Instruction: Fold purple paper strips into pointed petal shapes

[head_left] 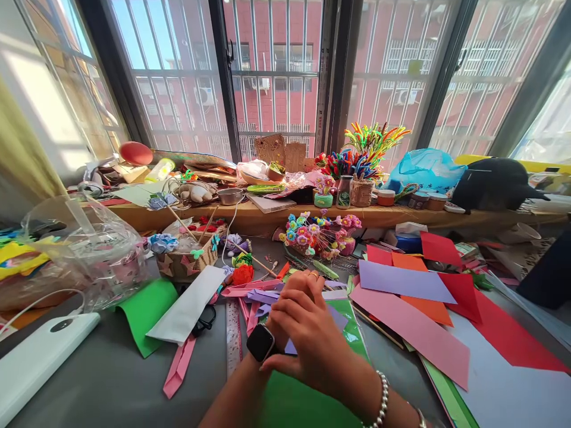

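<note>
Here both hands [307, 324] overlap on purple paper [263, 295], long axis left-right.

A grey surface [102, 374] is backed by a wooden sill [267, 221] and barred windows [272, 71], through which sunlight and a red-brick building [383, 35] are seen.

grey table [107, 380] | coloured paper sheets [404, 282], ruler [232, 333], white power bank [38, 356], plastic bag [84, 255]

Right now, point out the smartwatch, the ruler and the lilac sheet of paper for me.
smartwatch [260, 342], head view, on the middle of its dark screen, at the left wrist.
ruler [233, 334], head view, on its clear middle stretch, left of the watch.
lilac sheet of paper [404, 282], head view, on its bare middle.
</note>
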### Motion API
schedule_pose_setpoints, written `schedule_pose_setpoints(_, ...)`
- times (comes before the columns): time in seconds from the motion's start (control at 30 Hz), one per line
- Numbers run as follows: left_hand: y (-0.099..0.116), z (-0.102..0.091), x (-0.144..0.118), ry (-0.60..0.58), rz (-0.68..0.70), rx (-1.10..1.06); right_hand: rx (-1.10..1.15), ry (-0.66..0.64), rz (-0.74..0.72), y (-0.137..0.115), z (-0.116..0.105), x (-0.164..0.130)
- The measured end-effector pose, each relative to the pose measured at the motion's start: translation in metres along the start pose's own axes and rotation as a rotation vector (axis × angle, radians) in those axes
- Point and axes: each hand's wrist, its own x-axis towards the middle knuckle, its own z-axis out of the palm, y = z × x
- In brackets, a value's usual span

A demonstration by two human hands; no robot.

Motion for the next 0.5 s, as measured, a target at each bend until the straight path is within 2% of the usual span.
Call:
schedule_pose_setpoints(0.07,-0.002,0.001,0.007,-0.127,0.083,0.161,0.020,-0.035,0.008,-0.001,0.005,-0.002)
schedule_pose_setpoints(0.2,0.005,0.007,0.047,-0.299,0.198,0.342,0.074,-0.078,0.001,-0.002,0.005,-0.003)
schedule_pose_setpoints(0.3,0.011,0.009,0.064,-0.355,0.240,0.429,0.108,-0.092,0.005,-0.003,0.007,-0.004)
schedule_pose_setpoints(0.5,0.014,0.003,0.061,-0.423,0.273,0.529,0.106,-0.138,-0.014,-0.003,0.007,-0.004)
